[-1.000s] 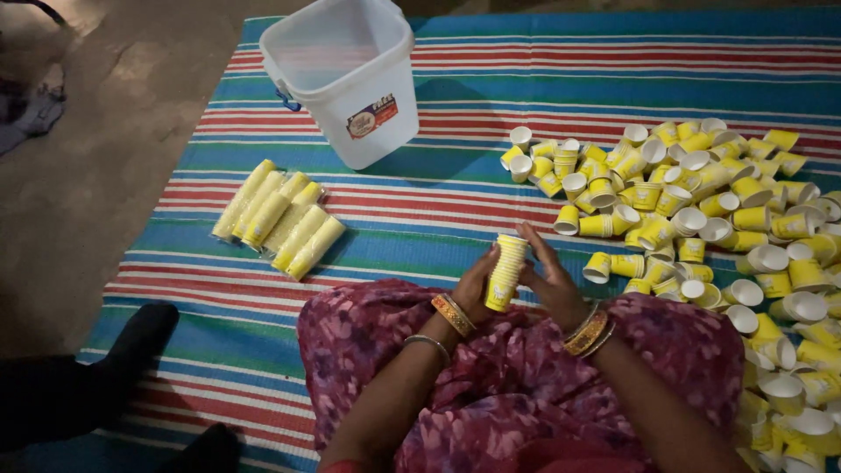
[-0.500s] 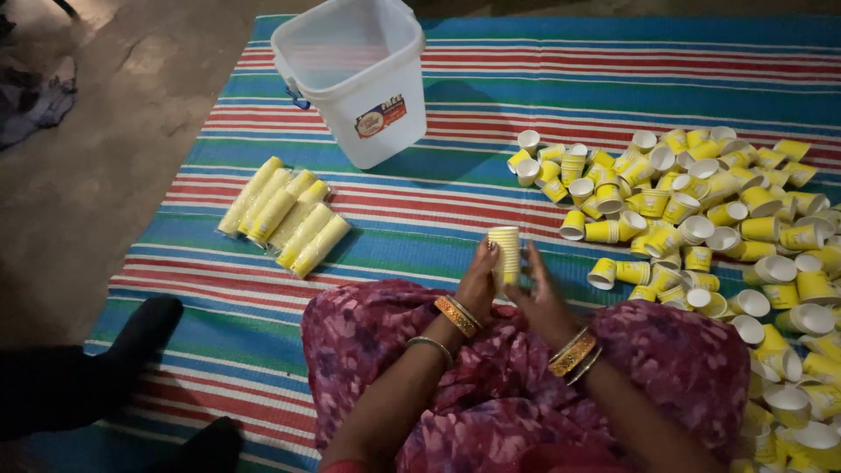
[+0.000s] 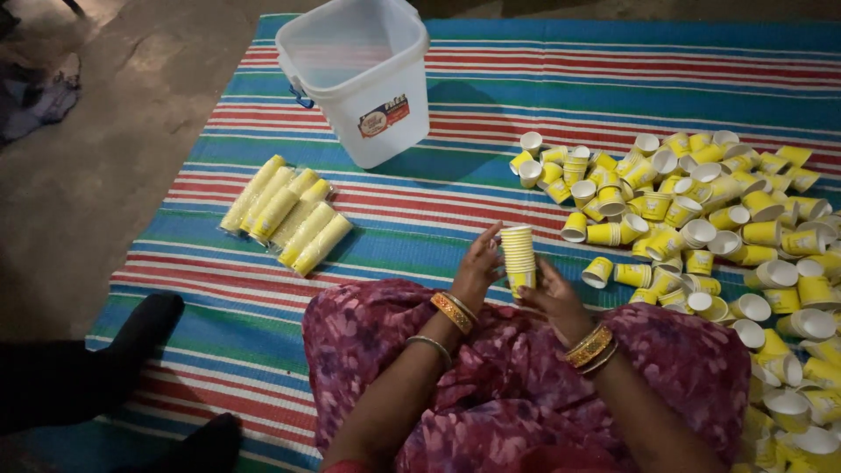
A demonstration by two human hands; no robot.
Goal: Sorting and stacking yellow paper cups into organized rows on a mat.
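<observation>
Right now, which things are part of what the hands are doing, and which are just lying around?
In use:
left hand
right hand
stack of yellow cups
loose cups
wrapped cup sleeves

Lying about:
white bucket
striped mat
dark cloth
someone's dark socked feet

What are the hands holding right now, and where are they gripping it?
Both hands hold one upright stack of yellow paper cups. The left hand grips its side around the middle; the right hand holds it at the bottom end.
</observation>
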